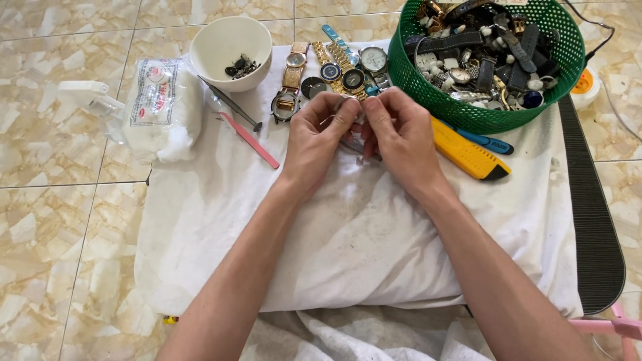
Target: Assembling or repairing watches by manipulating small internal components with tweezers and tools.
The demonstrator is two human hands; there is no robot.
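Head view shows your left hand (319,137) and right hand (396,134) meeting over the white cloth (361,234), fingertips pinched together on a small silvery watch part (356,107). Both hands are closed narrow around it; most of the part is hidden by your fingers, so you cannot tell its exact shape. It sits above the cloth, just below the row of watches (334,70) laid side by side at the cloth's far edge. A bit of metal (362,159) shows under your hands, touching or close to the cloth.

To your left on the cloth lie pink tweezers (249,139) and a dark metal tool (231,102), near each other and both angled. Beyond them stands a white bowl (217,41) with a few dark small pieces inside. A bag of cotton (160,107) rests at the cloth's left edge, and a white spray bottle (90,97) lies on the tiled floor (53,200) beside it.

To your right, a green basket (461,110) full of watches and straps sits at the far corner. A yellow knife (468,152) and a blue pen (485,142) lie just in front of it, close to your right hand. A black ribbed mat (592,220) runs along the cloth's right side.
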